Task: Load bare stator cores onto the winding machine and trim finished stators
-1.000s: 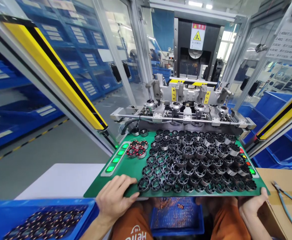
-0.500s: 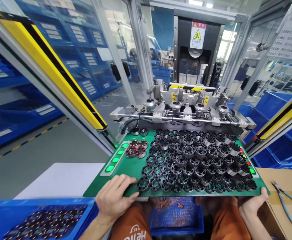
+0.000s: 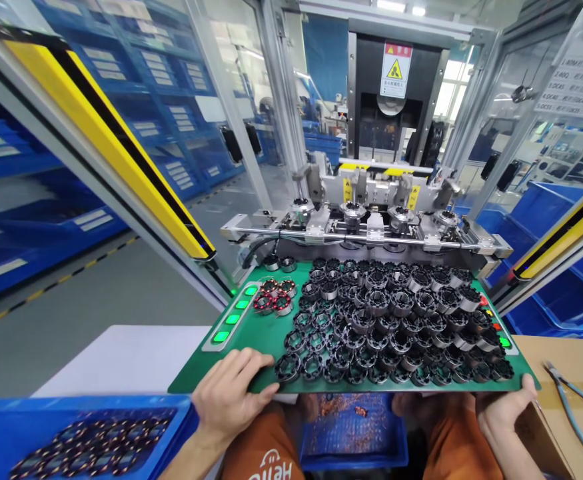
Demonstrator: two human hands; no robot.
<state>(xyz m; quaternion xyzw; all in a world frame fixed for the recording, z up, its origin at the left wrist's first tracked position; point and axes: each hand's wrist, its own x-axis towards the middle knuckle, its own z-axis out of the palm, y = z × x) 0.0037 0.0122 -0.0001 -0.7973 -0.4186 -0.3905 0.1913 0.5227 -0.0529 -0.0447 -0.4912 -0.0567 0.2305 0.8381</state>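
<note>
Left hand point(image 3: 231, 397) lies flat, fingers spread, on the near-left corner of the green board point(image 3: 266, 337), palm down, gripping nothing. Right hand point(image 3: 504, 410) is at the near-right corner, thumb hooked up over the edge, rest of the fingers under the board, so it's pinching the edge. Board is packed with dark ring-shaped stator cores point(image 3: 386, 320), rows touching each other, covering most of the middle and right. A few copper-wound cores point(image 3: 274, 297) sit apart at the far-left of the board, near the strip of lit green buttons point(image 3: 231, 317). Past the far edge: fixture with four round nests point(image 3: 371, 217) in a row, a core on each. Blue bin point(image 3: 86, 440) of wound parts near-left, second blue bin point(image 3: 354, 430) under the board between the knees. Cutters point(image 3: 568, 400) lie on the cardboard box point(image 3: 571, 373) to the right, well clear of the right hand.
</note>
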